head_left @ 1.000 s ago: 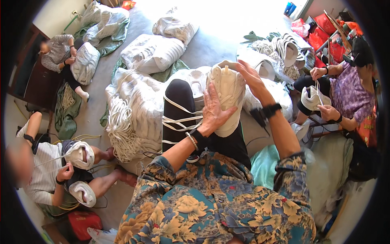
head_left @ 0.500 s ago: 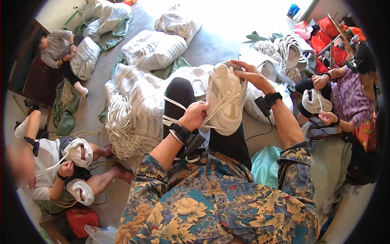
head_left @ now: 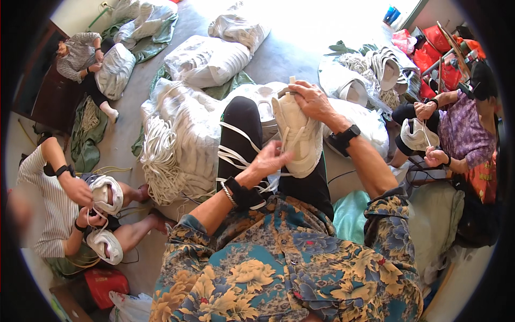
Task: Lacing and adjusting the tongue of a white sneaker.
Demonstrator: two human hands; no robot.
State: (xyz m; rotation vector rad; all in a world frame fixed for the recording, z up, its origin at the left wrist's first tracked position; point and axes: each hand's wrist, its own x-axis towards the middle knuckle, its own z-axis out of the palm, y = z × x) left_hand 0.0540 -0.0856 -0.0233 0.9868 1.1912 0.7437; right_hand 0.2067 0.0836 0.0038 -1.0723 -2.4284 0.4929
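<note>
A white sneaker [head_left: 303, 146] rests over my right thigh, its sole side away from me. My right hand [head_left: 317, 103] is closed on its far end, thumb and fingers at the top edge by a small upright tab. My left hand [head_left: 266, 160] is at the shoe's left side, fingers stretched out and slightly blurred, apart from each other; I see no lace gripped in them. Partly threaded white lace crosses the shoe's upper. More loose white laces [head_left: 234, 156] lie across my left thigh.
Plastic-wrapped bundles of shoe parts [head_left: 206, 61] and a bunch of white laces [head_left: 159, 155] lie ahead and left. Co-workers handle white shoes at left [head_left: 107, 194] and right [head_left: 417, 135]; another sits far left. Red bags [head_left: 429, 53] are heaped at far right.
My left hand has gone from a pinch beside the shoe to stretched fingers, moving slightly right and nearer me. My right hand has shifted left along the shoe's far end; the shoe has turned slightly.
</note>
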